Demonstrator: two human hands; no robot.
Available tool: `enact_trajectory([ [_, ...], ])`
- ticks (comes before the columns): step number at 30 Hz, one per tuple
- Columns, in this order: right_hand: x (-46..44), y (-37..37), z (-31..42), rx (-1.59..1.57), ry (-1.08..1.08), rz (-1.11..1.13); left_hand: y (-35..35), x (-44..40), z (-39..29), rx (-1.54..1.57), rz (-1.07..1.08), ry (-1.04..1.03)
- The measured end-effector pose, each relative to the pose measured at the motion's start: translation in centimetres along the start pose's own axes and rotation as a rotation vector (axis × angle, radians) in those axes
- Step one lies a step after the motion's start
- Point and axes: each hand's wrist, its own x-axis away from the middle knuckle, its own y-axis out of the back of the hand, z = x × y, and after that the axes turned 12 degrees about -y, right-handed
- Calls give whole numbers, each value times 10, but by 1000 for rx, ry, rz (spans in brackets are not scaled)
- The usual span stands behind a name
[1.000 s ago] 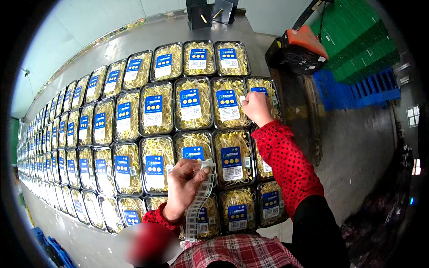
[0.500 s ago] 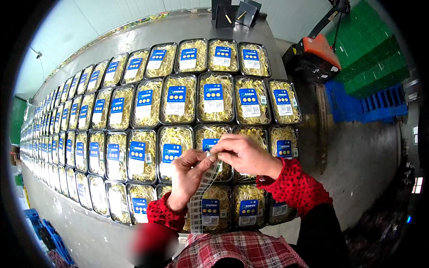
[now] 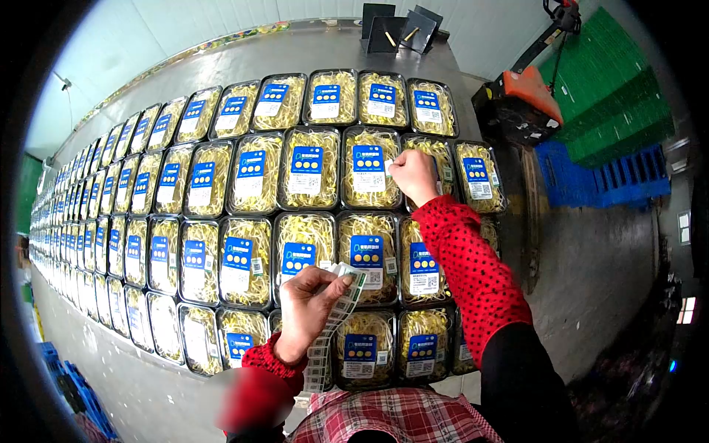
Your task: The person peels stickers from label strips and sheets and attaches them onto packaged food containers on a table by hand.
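"So, what's the left hand (image 3: 307, 308) doing?"
"Pinching a barcode-label strip (image 3: 320, 362), which trails downward."
"And the right (image 3: 415, 176)?"
"Fingertips together on a small white sticker (image 3: 389, 167), by one bean-sprout pack's (image 3: 369, 198) blue label (image 3: 368, 158)."

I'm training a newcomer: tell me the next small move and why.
Probably press the white sticker down beside the blue label: the right hand holds it at that label's edge, and the pack nearer the body already carries one there.
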Motion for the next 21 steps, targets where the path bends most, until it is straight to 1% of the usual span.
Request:
enact_trajectory([
  [1, 1, -4, 5, 1, 3, 0, 3, 0, 0, 1, -3, -1],
  [3, 3, -7, 13, 344, 45, -23, 10, 0, -4, -59, 65, 5],
  [4, 3, -7, 15, 433, 48, 33, 12, 0, -6, -59, 66, 2],
  [5, 2, -2, 15, 434, 47, 28, 13, 0, -8, -28, 36, 1],
  [7, -3, 22, 6, 366, 150, -31, 19, 0, -13, 3, 16, -8],
  [9, -14, 60, -31, 135, 59, -350, 31, 3, -19, 5, -56, -42],
  [11, -27, 89, -97, 498, 145, -793, 48, 4, -27, -33, -124, -5],
  [13, -32, 95, -165, 681, -126, -655, 68, 7, -22, 53, -172, -52],
  [14, -49, 99, -193, 324, -380, -157, 70, 7, -26, 22, -194, -143],
  [15, -50, 94, -200, 211, -464, -63, 71, 8, -30, -15, -220, -232],
  [17, -30, 82, -176, 285, -492, -161, 70, 10, -33, -31, -228, -230],
  [18, -31, 76, -177, 363, -547, -192, 67, 12, -35, -66, -198, -183],
  [19, -27, 76, -180, 353, -541, -175, 67, 14, -36, -104, -178, -133],
  [20, -24, 78, -182, 498, -366, -385, 68, 17, -25, -168, -143, -135],
  [21, -14, 75, -170, 623, -174, -584, 60, 17, -32, -134, -149, -107],
])
